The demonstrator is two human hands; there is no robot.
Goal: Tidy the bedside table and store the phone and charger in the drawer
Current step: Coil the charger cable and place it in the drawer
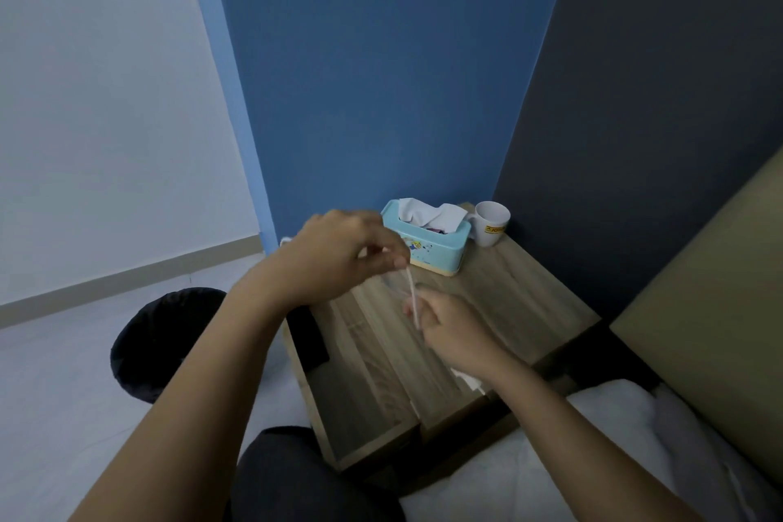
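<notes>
Both hands hold a thin white charger cable (412, 297) over the wooden bedside table (500, 301). My left hand (339, 254) pinches its upper end, and my right hand (449, 331) grips it lower down. The cable runs nearly upright between them and looks blurred. A black phone (307, 337) lies flat at the table's left edge, partly hidden by my left forearm. A white piece, perhaps the charger plug (468, 379), shows under my right wrist near the table's front. Whether the drawer is open I cannot tell.
A light-blue tissue box (428, 239) with tissues sticking out stands at the back of the table, with a white mug (490, 227) to its right. A black bin (165, 343) sits on the floor at the left. White bedding (593, 458) and a headboard lie at the right.
</notes>
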